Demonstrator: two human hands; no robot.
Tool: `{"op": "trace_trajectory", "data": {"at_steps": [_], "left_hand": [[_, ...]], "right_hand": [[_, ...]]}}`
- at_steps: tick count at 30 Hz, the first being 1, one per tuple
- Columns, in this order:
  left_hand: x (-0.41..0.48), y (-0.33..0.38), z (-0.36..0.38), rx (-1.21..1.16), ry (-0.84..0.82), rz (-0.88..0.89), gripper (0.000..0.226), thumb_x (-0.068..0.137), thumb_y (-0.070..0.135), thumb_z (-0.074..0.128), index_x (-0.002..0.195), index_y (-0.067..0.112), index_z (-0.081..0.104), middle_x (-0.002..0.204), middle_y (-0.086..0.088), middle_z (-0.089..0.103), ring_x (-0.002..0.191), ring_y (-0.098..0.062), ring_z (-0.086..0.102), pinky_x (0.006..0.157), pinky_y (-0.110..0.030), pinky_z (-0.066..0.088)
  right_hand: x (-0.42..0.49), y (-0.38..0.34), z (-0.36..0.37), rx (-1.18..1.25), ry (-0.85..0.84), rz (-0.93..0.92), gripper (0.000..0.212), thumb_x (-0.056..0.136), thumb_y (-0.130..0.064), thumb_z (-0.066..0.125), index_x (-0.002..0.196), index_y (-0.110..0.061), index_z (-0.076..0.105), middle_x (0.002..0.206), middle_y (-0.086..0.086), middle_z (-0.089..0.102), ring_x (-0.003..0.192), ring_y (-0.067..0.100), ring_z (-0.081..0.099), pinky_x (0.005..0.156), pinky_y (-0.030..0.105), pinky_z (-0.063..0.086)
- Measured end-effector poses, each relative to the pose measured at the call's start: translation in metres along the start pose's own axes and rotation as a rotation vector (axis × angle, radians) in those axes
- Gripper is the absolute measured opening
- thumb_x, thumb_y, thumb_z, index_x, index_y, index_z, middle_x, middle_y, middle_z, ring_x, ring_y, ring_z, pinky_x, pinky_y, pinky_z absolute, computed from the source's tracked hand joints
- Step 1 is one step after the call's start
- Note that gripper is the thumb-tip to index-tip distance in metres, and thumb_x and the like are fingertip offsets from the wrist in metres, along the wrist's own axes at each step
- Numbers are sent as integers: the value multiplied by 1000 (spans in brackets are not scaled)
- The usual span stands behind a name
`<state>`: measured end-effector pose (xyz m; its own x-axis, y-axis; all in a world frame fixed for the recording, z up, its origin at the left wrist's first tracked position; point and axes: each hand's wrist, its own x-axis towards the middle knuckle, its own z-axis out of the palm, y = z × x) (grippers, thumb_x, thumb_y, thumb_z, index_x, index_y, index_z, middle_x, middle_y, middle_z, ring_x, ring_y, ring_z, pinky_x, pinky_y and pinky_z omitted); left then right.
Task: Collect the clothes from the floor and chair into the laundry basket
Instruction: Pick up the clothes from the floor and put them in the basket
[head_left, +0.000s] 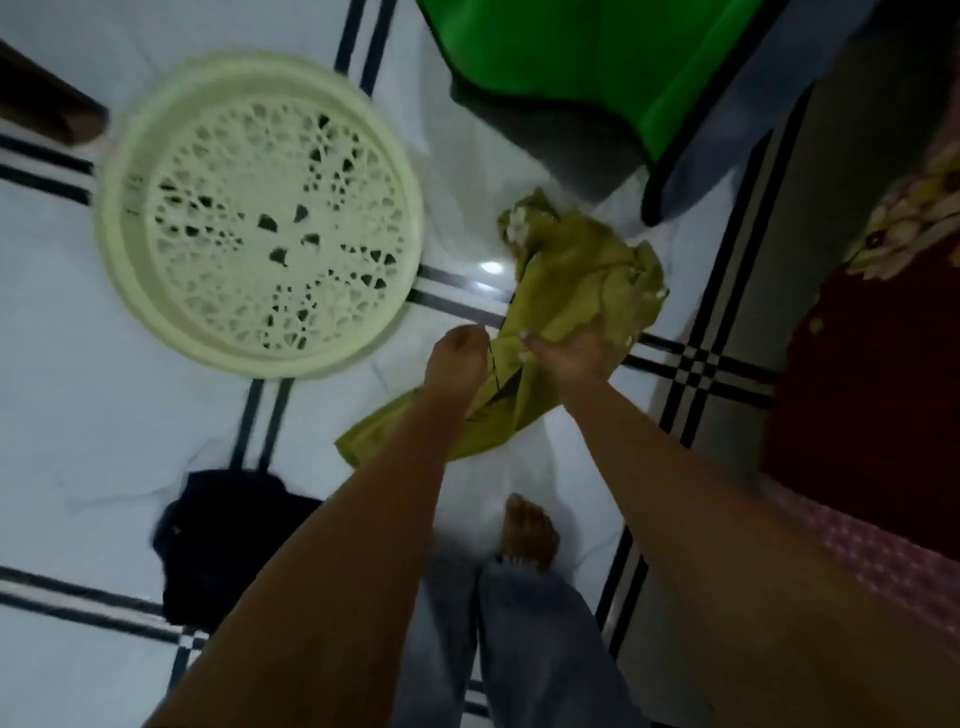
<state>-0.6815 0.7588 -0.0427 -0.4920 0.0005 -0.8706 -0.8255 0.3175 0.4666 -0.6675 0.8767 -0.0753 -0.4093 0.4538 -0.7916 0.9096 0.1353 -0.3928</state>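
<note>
An olive-green garment (571, 280) hangs bunched above the white tiled floor, right of centre. My left hand (457, 358) grips its near edge, and my right hand (571, 356) is closed on its middle folds. The round cream laundry basket (119, 260) with a lattice bottom stands on the floor to the left of the garment, with nothing in it. A dark navy garment (223, 540) lies crumpled on the floor at lower left, beside my left forearm.
A bright green cloth (597, 57) drapes over a grey chair or seat (545, 150) at the top. A red flowered bedspread (872, 389) runs along the right edge. My bare foot (527, 532) and jeans legs are at the bottom centre. A brown furniture edge (47, 109) is at upper left.
</note>
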Motion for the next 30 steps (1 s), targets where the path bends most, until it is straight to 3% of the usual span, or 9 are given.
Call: {"op": "trace_trajectory", "data": {"at_steps": [3,7,9,12,15,18,20,25,30], "left_hand": [[63,-31,17,10,22,-12,36,99,16,40,127,-1,54,133,-20,56,123,-33,53,95,-32,44],[102,-60,22,-45,31,-17,35,98,17,40,128,6,54,134,-16,56,124,-32,54,100,-38,46],[110,-71,19,-79,27,-22,35,98,15,39,128,6,54,134,-16,56,123,-32,54,99,-39,47],[101,-77,8,-60,17,-16,35,98,15,38,127,7,56,134,-12,55,120,-32,55,103,-36,44],[73,-74,-15,-106,52,-49,28,98,16,37,92,17,64,98,-2,61,100,-26,55,92,-29,42],[30,-69,-49,-212,140,-105,31,98,20,39,117,13,63,112,-8,61,102,-22,53,86,-27,41],[2,-70,-68,-274,207,-115,33,97,19,40,121,7,61,117,-13,62,100,-24,55,83,-29,44],[-80,-99,-126,-376,336,-198,37,97,15,39,129,6,55,136,-12,53,124,-29,50,107,-40,41],[-107,-181,-165,-482,527,-327,38,92,18,54,130,10,51,131,-14,55,128,-32,47,103,-33,38]], "right_hand": [[62,35,36,-251,65,-67,114,76,-51,70,151,-13,-7,160,14,5,147,33,10,118,42,13],[95,55,60,-355,124,-31,122,71,-46,76,150,-15,-10,155,26,7,142,42,18,113,48,25],[100,62,71,-376,201,-90,109,74,-40,75,151,-12,4,148,25,26,134,39,34,109,45,35],[85,61,81,-313,174,-181,63,82,-21,70,135,-3,39,131,18,54,119,31,55,100,34,44],[44,45,82,-176,106,-154,42,83,-15,67,121,-2,54,120,17,63,112,29,59,93,30,45],[-18,24,81,-95,53,-184,36,81,-11,68,115,-1,58,114,16,65,108,30,60,91,29,46],[-58,9,78,-85,9,-175,34,82,-11,67,113,-3,58,112,14,65,106,28,59,85,25,43],[-156,-22,77,-206,-145,-219,32,83,-15,68,112,-4,57,95,2,55,88,15,50,68,13,34],[-190,-15,110,-414,-256,-244,39,82,-16,69,113,1,54,113,18,62,107,31,57,77,23,35]]}}
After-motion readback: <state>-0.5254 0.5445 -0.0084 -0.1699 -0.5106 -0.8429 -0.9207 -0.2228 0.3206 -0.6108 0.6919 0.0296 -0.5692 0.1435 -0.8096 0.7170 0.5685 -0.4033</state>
